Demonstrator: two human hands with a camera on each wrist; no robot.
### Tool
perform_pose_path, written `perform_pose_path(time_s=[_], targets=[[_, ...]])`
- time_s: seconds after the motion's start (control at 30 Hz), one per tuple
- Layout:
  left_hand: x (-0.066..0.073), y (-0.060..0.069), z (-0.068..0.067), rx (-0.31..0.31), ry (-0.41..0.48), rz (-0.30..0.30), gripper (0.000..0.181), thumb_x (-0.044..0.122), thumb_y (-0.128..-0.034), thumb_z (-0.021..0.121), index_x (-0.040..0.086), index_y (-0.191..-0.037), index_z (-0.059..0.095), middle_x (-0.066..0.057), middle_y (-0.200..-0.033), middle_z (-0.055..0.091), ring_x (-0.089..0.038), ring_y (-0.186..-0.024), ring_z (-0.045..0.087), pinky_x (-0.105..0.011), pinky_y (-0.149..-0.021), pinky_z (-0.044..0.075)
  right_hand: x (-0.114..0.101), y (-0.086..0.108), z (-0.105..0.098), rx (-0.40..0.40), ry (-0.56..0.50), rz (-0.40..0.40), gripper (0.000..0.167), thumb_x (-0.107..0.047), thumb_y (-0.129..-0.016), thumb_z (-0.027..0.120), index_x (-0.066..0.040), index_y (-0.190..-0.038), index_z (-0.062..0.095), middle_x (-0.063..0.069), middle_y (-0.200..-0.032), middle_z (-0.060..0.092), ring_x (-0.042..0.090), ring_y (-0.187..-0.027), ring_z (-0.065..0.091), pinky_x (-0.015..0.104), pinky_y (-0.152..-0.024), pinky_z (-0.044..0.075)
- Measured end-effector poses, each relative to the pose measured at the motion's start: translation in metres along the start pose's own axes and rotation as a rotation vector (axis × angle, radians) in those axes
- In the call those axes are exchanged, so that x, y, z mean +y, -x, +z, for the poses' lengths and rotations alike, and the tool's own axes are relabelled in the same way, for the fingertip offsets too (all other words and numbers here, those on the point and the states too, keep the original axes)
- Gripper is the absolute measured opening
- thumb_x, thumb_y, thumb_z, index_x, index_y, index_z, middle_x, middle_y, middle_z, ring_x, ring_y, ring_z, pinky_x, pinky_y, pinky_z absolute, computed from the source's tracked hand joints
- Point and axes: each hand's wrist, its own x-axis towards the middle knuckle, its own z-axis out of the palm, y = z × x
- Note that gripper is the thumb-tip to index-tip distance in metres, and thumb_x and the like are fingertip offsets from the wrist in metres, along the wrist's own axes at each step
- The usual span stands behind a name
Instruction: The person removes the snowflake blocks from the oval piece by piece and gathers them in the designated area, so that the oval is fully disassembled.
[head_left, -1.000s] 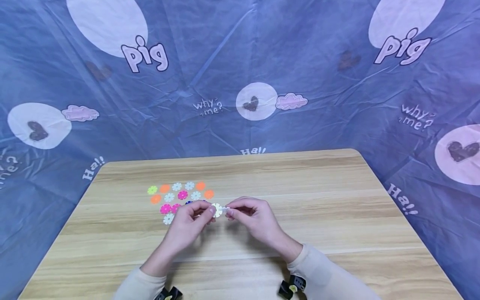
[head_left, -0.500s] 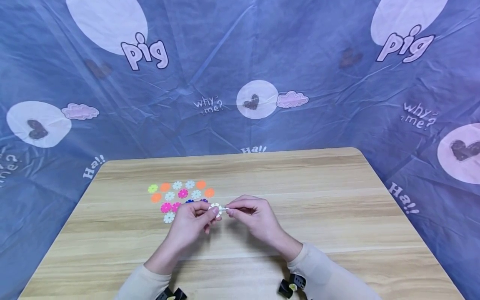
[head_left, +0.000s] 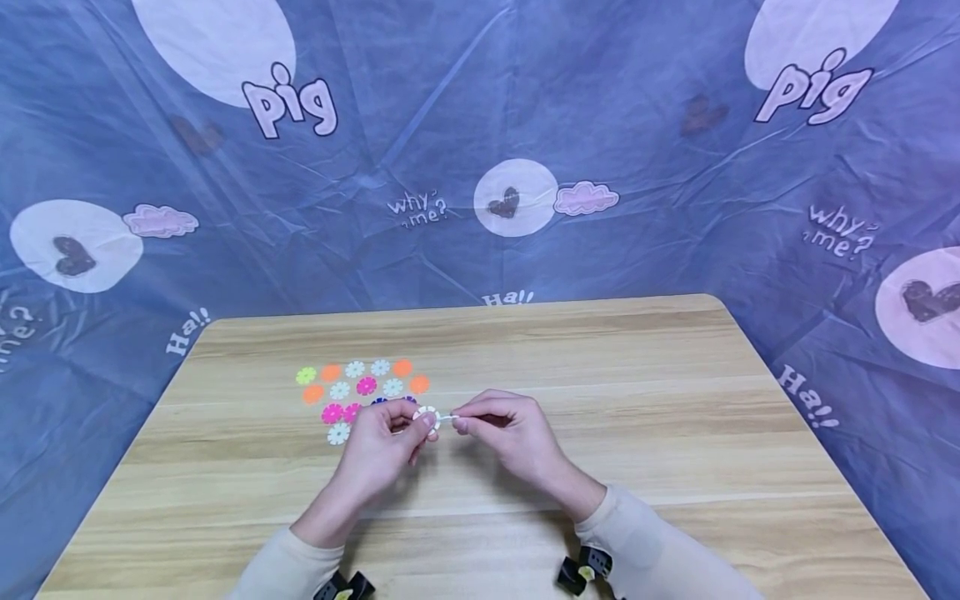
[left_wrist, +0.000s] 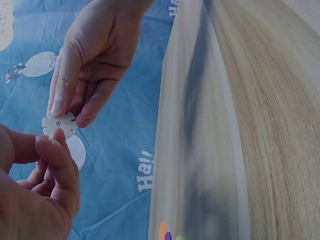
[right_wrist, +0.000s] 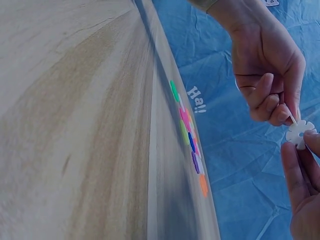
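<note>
A white notched plastic disc (head_left: 426,417) is pinched between thumb and fingers of my left hand (head_left: 381,440), its face toward the head camera. My right hand (head_left: 508,433) pinches a thin white piece (head_left: 448,417), seen edge-on, likely another such disc. In the right wrist view this thin piece (right_wrist: 291,115) meets the rim of the disc (right_wrist: 295,132). Whether it sits in a notch cannot be told. Both hands are above the table. The left wrist view shows the left hand (left_wrist: 97,60) on the disc (left_wrist: 59,125), with the right hand (left_wrist: 45,185) below it.
Several notched discs lie in rows left of centre on the wooden table (head_left: 637,375), among them a yellow-green one (head_left: 306,375), an orange one (head_left: 402,367) and a pink one (head_left: 366,386). My left hand covers part of them. A blue printed cloth (head_left: 420,133) hangs behind the table.
My left hand has turned the white disc slightly and shifted it a little left. More of the thin white piece shows between the hands now. The right hand stays nearly in place.
</note>
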Motion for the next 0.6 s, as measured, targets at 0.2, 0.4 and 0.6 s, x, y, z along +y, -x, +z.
perform_pose_path(time_s=[0.2,0.4,0.6], targets=[[-0.002,0.0,-0.002,0.014,0.002,0.027,0.011,0.01,-0.1008,0.075,0.001,-0.094,0.078,-0.01,-0.08,0.074,-0.014,-0.054,0.058,-0.025,-0.055,0.051,0.0,-0.001,-0.002,0.004,-0.004,0.013,0.013,-0.005,-0.096,0.079,0.0,-0.108,0.082,0.015,-0.101,0.081,0.012,-0.088,0.077,0.028,-0.082,0.065],[-0.006,-0.002,-0.008,0.015,-0.004,0.059,0.012,0.011,-0.103,0.073,0.001,-0.102,0.079,-0.012,-0.087,0.073,-0.017,-0.059,0.06,-0.031,-0.056,0.057,0.0,-0.002,-0.003,0.008,-0.024,0.063,0.015,-0.003,-0.097,0.077,0.002,-0.11,0.08,0.019,-0.104,0.081,0.016,-0.087,0.079,0.03,-0.083,0.066],[-0.009,-0.004,-0.014,0.007,-0.039,0.068,0.013,0.012,-0.1042,0.071,0.002,-0.109,0.078,-0.012,-0.085,0.069,-0.017,-0.058,0.059,-0.029,-0.052,0.054,-0.001,-0.002,-0.005,-0.014,-0.027,0.146,0.017,-0.002,-0.1,0.072,0.005,-0.115,0.076,0.023,-0.104,0.08,0.024,-0.086,0.081,0.031,-0.082,0.067]])
